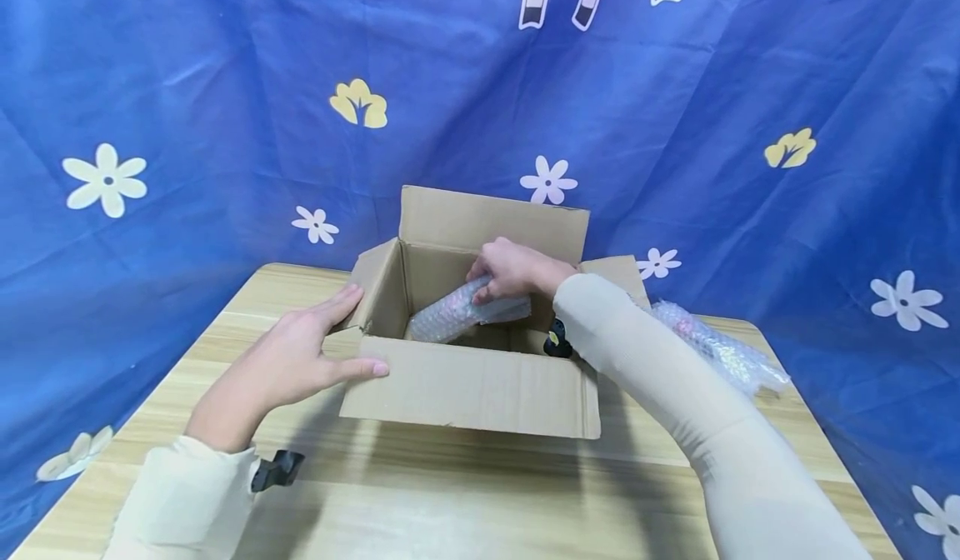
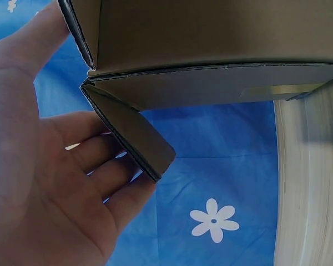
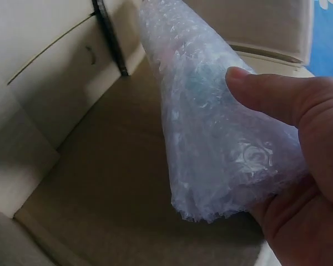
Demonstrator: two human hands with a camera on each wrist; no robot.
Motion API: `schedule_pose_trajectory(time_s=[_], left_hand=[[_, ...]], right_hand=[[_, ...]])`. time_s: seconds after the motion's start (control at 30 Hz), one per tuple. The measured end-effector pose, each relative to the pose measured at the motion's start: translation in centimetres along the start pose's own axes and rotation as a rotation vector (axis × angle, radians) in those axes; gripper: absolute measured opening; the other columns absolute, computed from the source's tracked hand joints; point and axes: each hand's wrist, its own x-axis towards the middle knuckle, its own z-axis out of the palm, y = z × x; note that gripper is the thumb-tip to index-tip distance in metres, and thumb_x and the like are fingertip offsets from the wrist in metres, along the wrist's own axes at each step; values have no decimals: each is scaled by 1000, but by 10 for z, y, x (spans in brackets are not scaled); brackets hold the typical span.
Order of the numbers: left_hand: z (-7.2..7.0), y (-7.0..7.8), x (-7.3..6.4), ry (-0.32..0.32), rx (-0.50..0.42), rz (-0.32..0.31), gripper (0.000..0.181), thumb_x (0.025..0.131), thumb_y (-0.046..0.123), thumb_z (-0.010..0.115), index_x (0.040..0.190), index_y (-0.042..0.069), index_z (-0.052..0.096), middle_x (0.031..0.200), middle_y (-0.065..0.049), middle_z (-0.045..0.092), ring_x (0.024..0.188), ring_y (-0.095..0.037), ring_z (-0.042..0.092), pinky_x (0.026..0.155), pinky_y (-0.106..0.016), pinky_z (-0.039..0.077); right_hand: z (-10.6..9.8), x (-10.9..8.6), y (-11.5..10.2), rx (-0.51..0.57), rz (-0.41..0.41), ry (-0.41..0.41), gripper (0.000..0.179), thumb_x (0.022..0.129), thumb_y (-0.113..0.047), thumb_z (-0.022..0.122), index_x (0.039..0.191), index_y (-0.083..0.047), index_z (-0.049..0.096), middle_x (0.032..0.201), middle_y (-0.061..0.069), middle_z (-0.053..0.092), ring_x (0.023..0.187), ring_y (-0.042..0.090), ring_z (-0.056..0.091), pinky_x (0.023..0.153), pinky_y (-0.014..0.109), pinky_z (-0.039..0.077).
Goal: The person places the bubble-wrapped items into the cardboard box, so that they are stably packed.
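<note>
Behind everything hangs a blue cloth (image 1: 450, 68), creased and printed with white flowers. Next comes the tabletop (image 1: 420, 497): pale, streaky wood grain with a dull shine, smooth enough, I'd guess, for the box to skid under a sideways push. The box (image 1: 465, 385) stands there with its flaps splayed, plain brown card, square-cornered – too much weight on one flap could crease it or tip the whole thing. A cream sleeve (image 1: 675, 402) of soft cloth reaches across from the right; beyond it the outer roll (image 1: 708, 345) lies near the tabletop's right edge, where a stray elbow might send it over. Its wrapping is clear, crinkled bubble film.

The inner roll (image 1: 446, 314) is inside the box, slanting, one end toward the left wall – a bubbled tube with faint pink showing through. That slick film could slip from the fingers, and a drop might hurt whatever is wrapped. The right hand (image 1: 517, 268) grips it, thumb on top. The left hand (image 1: 296, 360) is spread at the near-left corner, thumb against the front flap, straight fingers against the side one.
</note>
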Motion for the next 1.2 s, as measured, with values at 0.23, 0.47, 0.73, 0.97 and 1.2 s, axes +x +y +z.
schedule_pose_trajectory(time_s=[0.23,0.47,0.73,0.97,1.2], left_hand=[[1,-2,-1,4,-3,-8,115,76,73,71,155,-1,31,158,-18,31,139,-43,35,111,-60,31],[1,-1,-4,6,-4,-6,116,76,74,70,155,-1,30,159,-17,29,140,-42,33,111,-60,30],[2,1,-7,3,-8,-11,118,74,76,69,155,-1,30,158,-18,30,140,-42,34,111,-60,30],[4,2,-5,1,-12,-16,118,74,76,69,155,-1,31,158,-18,30,140,-42,34,111,-60,30],[3,2,-4,11,-9,-16,118,74,75,70,155,0,30,158,-19,31,140,-43,35,110,-61,31]], right_hand=[[8,4,-3,-36,-18,-35,32,86,-22,81,114,-6,77,108,6,74,91,17,67,82,29,56],[12,4,-7,-134,-46,-122,24,86,-25,82,104,-9,80,99,3,75,79,13,64,74,26,55],[16,2,-9,-142,-30,-132,29,87,-28,81,108,-8,79,102,3,75,85,14,66,78,27,56],[-1,-12,-5,45,-10,-91,46,84,-29,83,121,-4,73,110,9,73,97,14,69,86,25,55],[-35,-40,-3,105,-73,-4,51,82,-31,84,122,-2,71,113,9,72,97,15,68,86,28,55]])
